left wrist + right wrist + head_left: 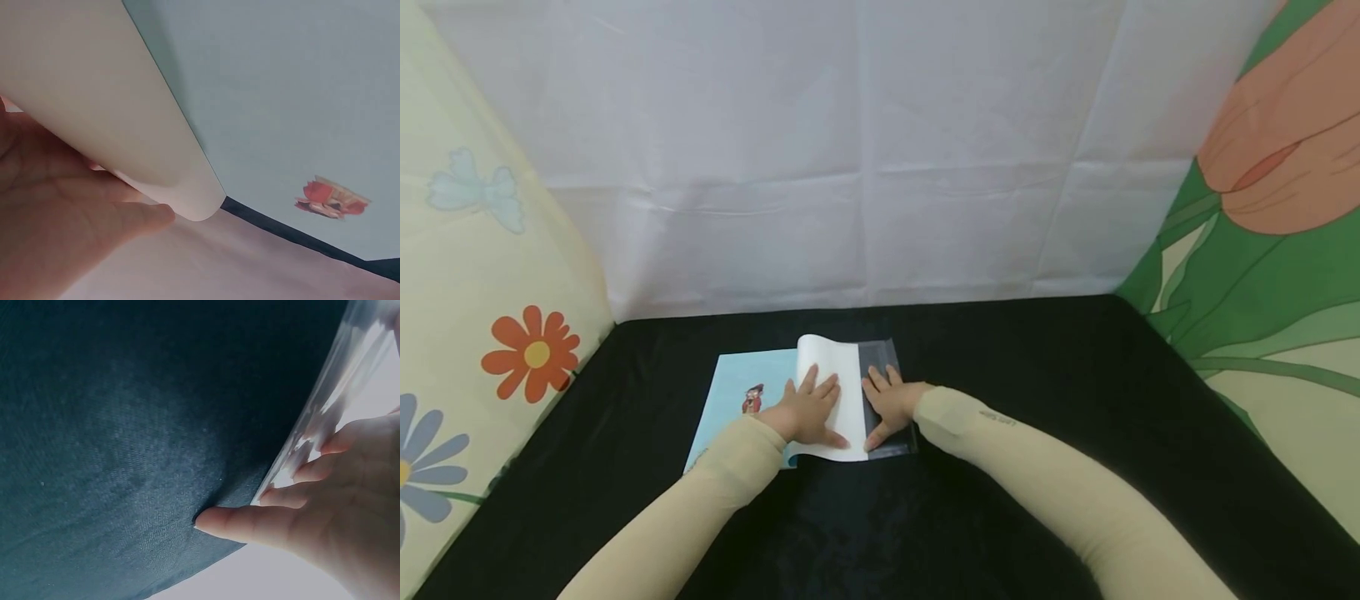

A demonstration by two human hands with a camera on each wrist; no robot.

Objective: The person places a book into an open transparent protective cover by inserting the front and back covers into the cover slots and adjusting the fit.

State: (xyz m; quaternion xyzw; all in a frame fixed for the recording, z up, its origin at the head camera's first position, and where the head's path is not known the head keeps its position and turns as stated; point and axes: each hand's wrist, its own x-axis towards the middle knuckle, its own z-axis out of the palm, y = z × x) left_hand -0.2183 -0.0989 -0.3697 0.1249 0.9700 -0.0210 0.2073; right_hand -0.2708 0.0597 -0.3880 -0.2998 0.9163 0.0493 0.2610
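A booklet with a light blue cover point(737, 383) lies on a black cloth, a small printed red figure point(752, 398) on the blue. A white sheet point(842, 358) curves over its right part, bulging upward along the left fold. My left hand point(808, 414) presses on this white sheet with fingers spread. To the right, clear plastic film point(874, 353) extends past the white edge, and my right hand point(891, 406) rests on it, fingers spread. In the left wrist view the thumb point(147, 215) lies by the rolled white fold. Shiny film point(340, 381) shows beside the fingers in the right wrist view.
Black cloth point(1037, 400) covers the table around the booklet. A white sheet backdrop point(925, 167) hangs behind the far edge. Flower-printed panels stand at the left point(475, 275) and right point(1285, 275).
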